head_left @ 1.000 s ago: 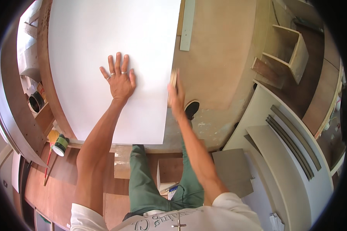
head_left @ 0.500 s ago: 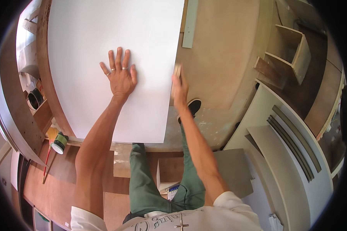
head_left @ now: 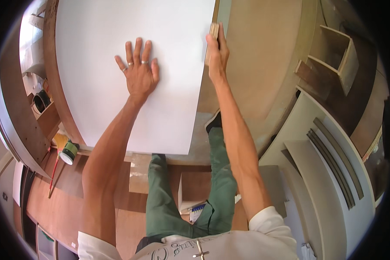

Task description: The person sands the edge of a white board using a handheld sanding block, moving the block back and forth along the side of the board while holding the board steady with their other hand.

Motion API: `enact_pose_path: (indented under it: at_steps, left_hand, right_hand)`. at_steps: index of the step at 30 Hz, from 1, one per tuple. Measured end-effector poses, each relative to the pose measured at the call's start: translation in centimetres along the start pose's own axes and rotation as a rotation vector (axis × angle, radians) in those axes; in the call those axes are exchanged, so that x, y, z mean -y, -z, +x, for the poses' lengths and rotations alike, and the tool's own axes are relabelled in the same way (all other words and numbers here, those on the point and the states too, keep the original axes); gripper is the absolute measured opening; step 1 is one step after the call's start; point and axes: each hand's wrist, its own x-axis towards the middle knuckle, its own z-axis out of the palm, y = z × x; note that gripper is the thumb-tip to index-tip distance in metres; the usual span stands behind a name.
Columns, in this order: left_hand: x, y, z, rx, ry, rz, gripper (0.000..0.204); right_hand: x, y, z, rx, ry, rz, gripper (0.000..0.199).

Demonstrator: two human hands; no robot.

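A large white panel (head_left: 99,104) lies flat in front of me, its near edge just above my knees. My left hand (head_left: 141,80) rests palm down on it, fingers spread, with rings on some of them. Along the panel's right edge, my right hand (head_left: 220,58) grips a pale wooden block (head_left: 213,34), thumb on the near side and fingers round the outer side. The block runs lengthwise along that edge and appears to touch it; its contact face is hidden.
Brown board (head_left: 260,65) extends right of the panel, with a pale green strip (head_left: 224,17) at the top. Right stand an open wooden box (head_left: 333,47) and a grey-white cabinet part (head_left: 299,147) carrying dark strips (head_left: 331,169). Lower left are a green-and-white can (head_left: 68,152) and a red-handled brush (head_left: 54,171).
My right hand has slid the wooden block forward, away from me, along the panel's right edge. The left hand stays flat on the panel while the whole view has shifted slightly.
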Motion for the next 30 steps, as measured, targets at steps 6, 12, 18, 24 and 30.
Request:
enact_pose_path:
  at_steps: [6, 12, 18, 24, 30]
  left_hand:
    - [-0.1, -0.2, 0.1, -0.030, -0.003, 0.010, 0.060]
    - [-0.1, 0.1, -0.2, -0.012, -0.007, 0.011, 0.060]
    - [0.0, -0.3, 0.2, -0.042, 0.003, -0.026, 0.061]
    - [-0.1, 0.1, -0.2, -0.003, -0.003, -0.026, 0.061]
    - [0.0, -0.3, -0.1, -0.034, -0.002, -0.036, 0.061]
  right_hand:
    - [-4.4, 2.0, -7.3, -0.016, 0.251, -0.275, 0.076]
    - [-0.9, 0.6, -6.3, -0.003, 0.021, -0.012, 0.076]
    - [-3.6, 2.1, -9.0, 0.009, 0.158, -0.295, 0.075]
    - [-2.5, 1.6, -7.7, 0.023, 0.063, -0.046, 0.075]
    - [-4.8, 1.9, -8.6, -0.037, 0.188, -0.294, 0.076]
